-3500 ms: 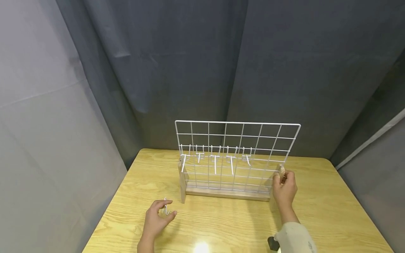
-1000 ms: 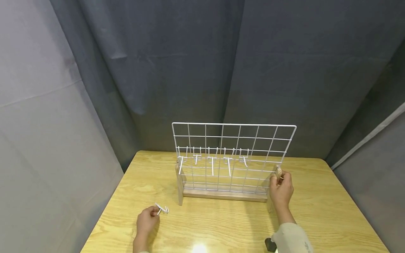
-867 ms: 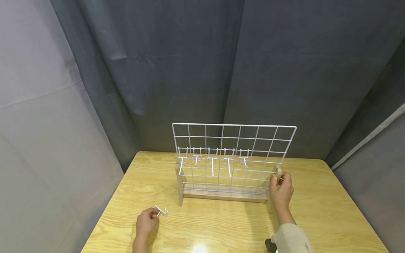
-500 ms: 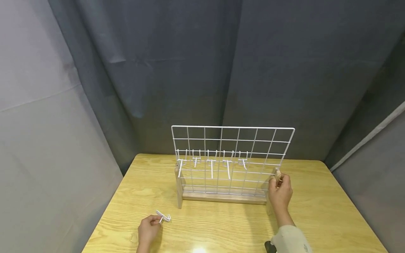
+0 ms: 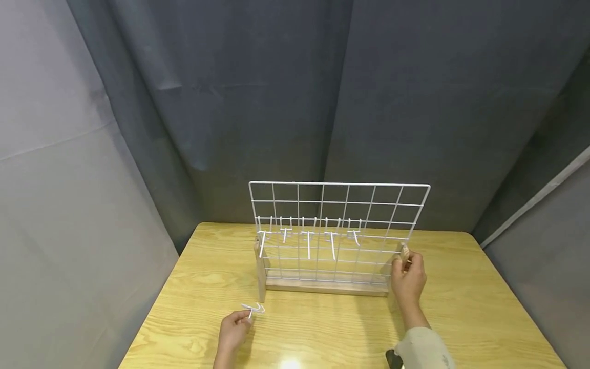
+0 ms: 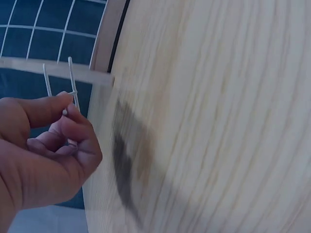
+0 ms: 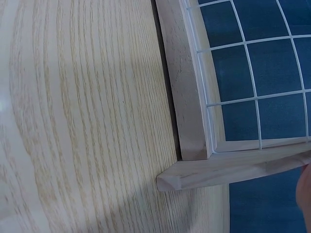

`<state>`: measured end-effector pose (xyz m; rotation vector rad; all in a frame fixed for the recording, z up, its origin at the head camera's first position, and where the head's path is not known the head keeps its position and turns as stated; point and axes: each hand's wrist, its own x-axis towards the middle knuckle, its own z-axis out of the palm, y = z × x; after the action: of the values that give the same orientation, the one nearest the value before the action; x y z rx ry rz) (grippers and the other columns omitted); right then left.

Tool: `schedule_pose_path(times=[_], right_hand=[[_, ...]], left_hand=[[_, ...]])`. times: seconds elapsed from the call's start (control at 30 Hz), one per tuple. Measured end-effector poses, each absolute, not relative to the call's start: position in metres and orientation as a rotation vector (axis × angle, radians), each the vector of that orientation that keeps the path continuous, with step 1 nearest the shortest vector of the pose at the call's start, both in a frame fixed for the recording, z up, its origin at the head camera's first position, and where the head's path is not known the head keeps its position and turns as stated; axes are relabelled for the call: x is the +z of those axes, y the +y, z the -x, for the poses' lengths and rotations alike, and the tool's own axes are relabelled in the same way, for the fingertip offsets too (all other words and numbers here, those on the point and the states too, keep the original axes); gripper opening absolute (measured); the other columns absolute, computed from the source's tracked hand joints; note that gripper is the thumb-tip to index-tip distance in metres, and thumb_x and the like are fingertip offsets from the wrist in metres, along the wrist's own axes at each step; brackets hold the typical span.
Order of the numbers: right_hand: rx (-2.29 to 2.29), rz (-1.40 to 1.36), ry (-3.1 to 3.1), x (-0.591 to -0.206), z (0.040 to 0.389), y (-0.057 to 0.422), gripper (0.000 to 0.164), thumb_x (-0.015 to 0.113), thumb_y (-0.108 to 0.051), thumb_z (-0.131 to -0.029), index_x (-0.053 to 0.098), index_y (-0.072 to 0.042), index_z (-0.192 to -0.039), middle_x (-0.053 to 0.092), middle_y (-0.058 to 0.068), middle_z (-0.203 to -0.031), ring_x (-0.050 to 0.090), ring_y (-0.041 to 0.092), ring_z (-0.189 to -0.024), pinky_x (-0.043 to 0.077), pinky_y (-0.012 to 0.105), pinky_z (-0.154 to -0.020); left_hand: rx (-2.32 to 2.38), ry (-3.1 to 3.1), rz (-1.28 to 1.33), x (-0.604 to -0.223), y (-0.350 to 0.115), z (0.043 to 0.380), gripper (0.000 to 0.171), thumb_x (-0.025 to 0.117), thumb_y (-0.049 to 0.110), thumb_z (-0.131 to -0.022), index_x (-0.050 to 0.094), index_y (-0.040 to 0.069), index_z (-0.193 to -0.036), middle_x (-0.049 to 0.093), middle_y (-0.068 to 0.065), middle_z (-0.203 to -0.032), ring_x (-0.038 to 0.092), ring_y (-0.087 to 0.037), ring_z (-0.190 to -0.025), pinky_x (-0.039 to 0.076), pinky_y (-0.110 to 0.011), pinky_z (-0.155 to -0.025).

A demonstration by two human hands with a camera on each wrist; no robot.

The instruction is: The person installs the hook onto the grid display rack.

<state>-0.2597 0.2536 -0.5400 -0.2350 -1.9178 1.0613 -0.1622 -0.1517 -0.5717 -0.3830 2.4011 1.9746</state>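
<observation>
My left hand [image 5: 233, 330] pinches the stem of a white wire hook [image 5: 259, 308] between thumb and fingers, in front of the rack's left foot. In the left wrist view the hook's two prongs [image 6: 73, 80] point up past the fingertips. A white wire grid [image 5: 339, 183] stands upright in a wooden base [image 5: 327, 287]. Several similar hooks [image 5: 333, 247] hang in a row across the grid's middle. My right hand [image 5: 409, 281] grips the top of the right wooden side post [image 5: 404, 253]; only a sliver of that hand [image 7: 305, 194] shows in the right wrist view.
The rack stands on a wood-grain table [image 5: 465, 302]. Grey curtains [image 5: 272, 102] close off the back and sides. A small black object [image 5: 393, 359] sits by the right sleeve [image 5: 424, 348] at the front.
The left hand turns the hook from upright in spread fingers to lying level, held by its stem, then carries it right toward the rack. The right hand stays on the post.
</observation>
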Motion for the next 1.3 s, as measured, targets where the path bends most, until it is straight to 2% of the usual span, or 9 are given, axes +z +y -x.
schedule_pose_path(times=[0.1,0.2,0.43,0.73,1.07,1.3], right_hand=[[1.069,0.239,-1.913,-0.538,0.259,0.253,0.023,0.056,0.004,-0.079,0.053,0.007,-0.101,0.059,0.019,-0.092,0.042,-0.012,-0.069,0.038,0.017,-0.060],[1.069,0.241,-1.918,-0.537,0.259,0.253,0.023,0.056,0.004,-0.079,0.053,0.007,-0.101,0.059,0.019,-0.092,0.042,-0.012,-0.069,0.038,0.017,-0.060],[1.073,0.254,-1.920,-0.538,0.258,0.254,0.023,0.057,0.003,-0.079,0.053,0.007,-0.101,0.059,0.019,-0.092,0.042,-0.010,-0.069,0.037,0.015,-0.060],[1.073,0.250,-1.929,-0.537,0.258,0.253,0.022,0.057,0.002,-0.080,0.052,0.007,-0.101,0.058,0.020,-0.091,0.042,-0.009,-0.070,0.039,0.020,-0.061],[1.052,0.247,-1.944,-0.538,0.258,0.253,0.020,0.056,0.002,-0.081,0.051,0.008,-0.100,0.057,0.021,-0.090,0.054,0.021,-0.070,0.038,0.022,-0.060],[1.058,0.243,-1.953,-0.537,0.257,0.252,0.020,0.055,0.003,-0.082,0.050,0.009,-0.100,0.056,0.022,-0.092,0.053,0.021,-0.071,0.038,0.020,-0.061]], left_hand=[[2.015,2.309,0.317,-0.571,-0.145,0.163,0.028,0.054,-0.003,-0.087,0.053,-0.018,-0.111,0.053,-0.006,-0.076,0.042,-0.010,-0.056,0.035,-0.013,-0.045],[2.045,2.255,0.270,-0.572,-0.136,0.164,0.028,0.054,-0.005,-0.085,0.052,-0.017,-0.111,0.054,-0.007,-0.076,0.045,-0.011,-0.058,0.035,-0.013,-0.044],[2.115,2.110,0.153,-0.574,-0.111,0.168,0.030,0.055,-0.003,-0.086,0.050,-0.014,-0.114,0.057,-0.013,-0.084,0.049,-0.013,-0.064,0.040,-0.016,-0.049],[2.210,1.934,0.095,-0.564,-0.085,0.174,0.031,0.057,0.001,-0.088,0.049,-0.011,-0.116,0.058,-0.012,-0.085,0.050,-0.012,-0.066,0.041,-0.018,-0.054],[2.329,1.703,0.100,-0.544,-0.048,0.176,0.026,0.058,0.001,-0.088,0.051,-0.005,-0.112,0.056,-0.006,-0.084,0.051,-0.012,-0.070,0.041,-0.017,-0.054],[2.396,1.618,0.123,-0.531,-0.019,0.177,0.029,0.062,0.004,-0.087,0.050,-0.004,-0.112,0.056,-0.004,-0.082,0.051,-0.012,-0.072,0.043,-0.018,-0.058]])
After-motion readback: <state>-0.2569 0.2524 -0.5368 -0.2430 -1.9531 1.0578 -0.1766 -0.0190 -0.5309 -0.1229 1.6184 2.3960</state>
